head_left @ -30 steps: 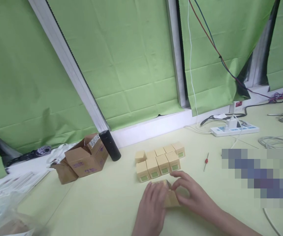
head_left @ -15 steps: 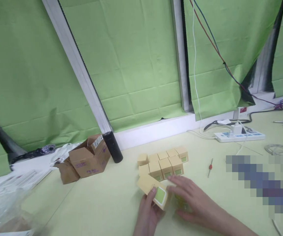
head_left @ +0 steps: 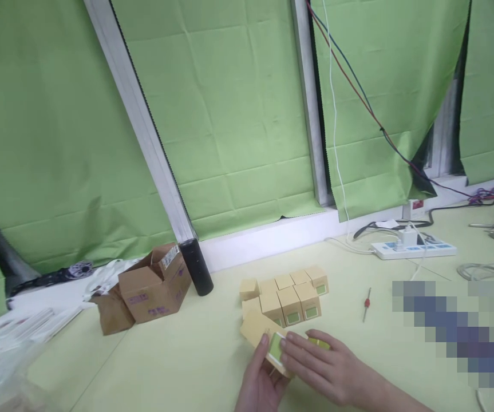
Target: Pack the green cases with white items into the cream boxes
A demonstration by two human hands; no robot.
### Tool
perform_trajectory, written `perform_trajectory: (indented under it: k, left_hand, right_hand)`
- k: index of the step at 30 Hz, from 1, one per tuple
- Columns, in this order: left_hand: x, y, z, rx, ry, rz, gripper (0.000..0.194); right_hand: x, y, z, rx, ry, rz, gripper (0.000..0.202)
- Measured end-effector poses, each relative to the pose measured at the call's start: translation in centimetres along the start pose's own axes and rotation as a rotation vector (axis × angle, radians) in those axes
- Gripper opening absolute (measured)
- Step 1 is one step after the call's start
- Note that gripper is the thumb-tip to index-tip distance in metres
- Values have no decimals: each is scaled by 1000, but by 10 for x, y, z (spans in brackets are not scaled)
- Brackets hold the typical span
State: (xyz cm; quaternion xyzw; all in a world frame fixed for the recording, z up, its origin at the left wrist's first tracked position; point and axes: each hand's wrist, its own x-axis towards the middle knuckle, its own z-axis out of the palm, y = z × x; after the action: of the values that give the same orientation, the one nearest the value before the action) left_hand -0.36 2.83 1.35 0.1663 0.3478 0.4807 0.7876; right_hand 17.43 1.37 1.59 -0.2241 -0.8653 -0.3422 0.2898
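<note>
My left hand (head_left: 259, 375) grips a small tan cardboard box (head_left: 257, 327) from below, its thumb lying along the front. The box is tilted and bears a green label with a white border (head_left: 275, 347). My right hand (head_left: 319, 366) lies against the label end of that box, fingers stretched out and flat, covering part of the label. A yellow-green, shiny thing (head_left: 319, 343) shows between the right hand's fingers; the rest of it is hidden, and whether the hand touches it I cannot tell. Just behind stand several matching boxes (head_left: 287, 298) in two rows.
Left of the boxes are a black cylinder (head_left: 197, 268) and an open brown carton (head_left: 154, 289). To the right lies a small red-handled screwdriver (head_left: 367, 304). A white power strip (head_left: 414, 249) with cables lies farther back. Clear plastic (head_left: 2, 372) is at the lower left.
My right hand has moved left onto the box's label, its fingers now flat against it. The left hand keeps hold of the box. The view has tipped slightly upward.
</note>
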Motion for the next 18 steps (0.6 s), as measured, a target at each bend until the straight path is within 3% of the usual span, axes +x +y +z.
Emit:
perform_trajectory:
  k: [5, 7, 11, 14, 18]
  left_hand:
    - [-10, 16, 5, -123, 38, 48, 39]
    - [-13, 20, 6, -130, 27, 123, 38]
    - [-14, 20, 3, -31, 65, 221, 37]
    - [-12, 16, 0, -20, 117, 208, 37]
    - [-8, 20, -5, -100, 111, 144, 33]
  right_hand:
    - [13, 6, 10, -2, 145, 44, 34]
    - [20, 13, 11, 18, 93, 61, 38]
    - [36, 23, 8, 59, -30, -80, 50]
    - [41, 22, 15, 71, -22, -87, 39]
    - [40, 20, 34, 91, 119, -59, 28]
